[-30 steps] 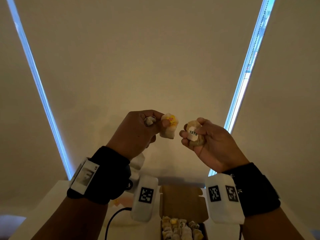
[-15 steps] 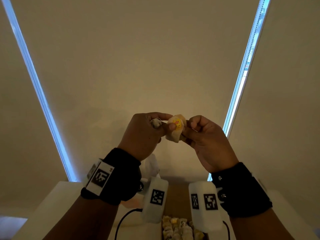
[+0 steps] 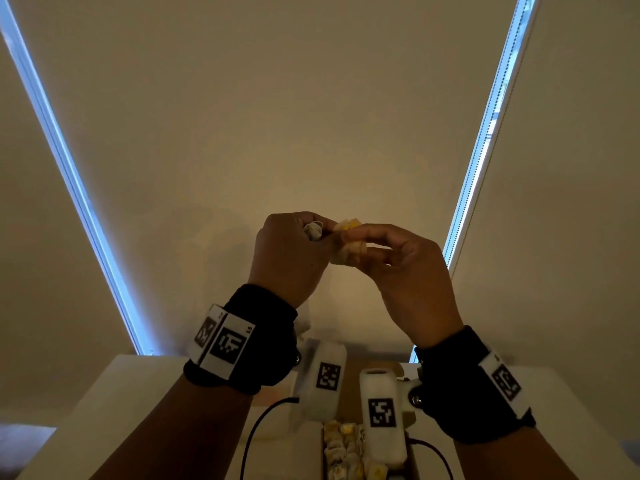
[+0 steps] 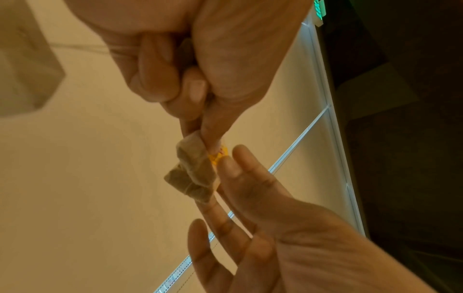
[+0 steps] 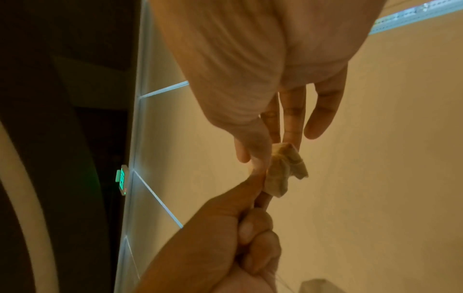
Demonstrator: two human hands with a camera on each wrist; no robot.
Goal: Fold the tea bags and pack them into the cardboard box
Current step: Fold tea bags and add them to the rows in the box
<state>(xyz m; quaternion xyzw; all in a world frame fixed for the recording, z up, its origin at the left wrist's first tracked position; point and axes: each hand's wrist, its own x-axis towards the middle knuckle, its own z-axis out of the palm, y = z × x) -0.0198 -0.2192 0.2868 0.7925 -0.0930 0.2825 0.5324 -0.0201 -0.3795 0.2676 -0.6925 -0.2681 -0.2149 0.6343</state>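
Head view: both hands (image 3: 349, 251) pinch one folded tea bag (image 3: 347, 249), long axis vertical.

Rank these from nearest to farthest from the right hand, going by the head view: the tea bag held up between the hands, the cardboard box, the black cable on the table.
1. The tea bag: pinched in the grip of the right hand, touching its fingertips.
2. The cardboard box: below the right wrist, on the table.
3. The black cable: lower left, under the left forearm.
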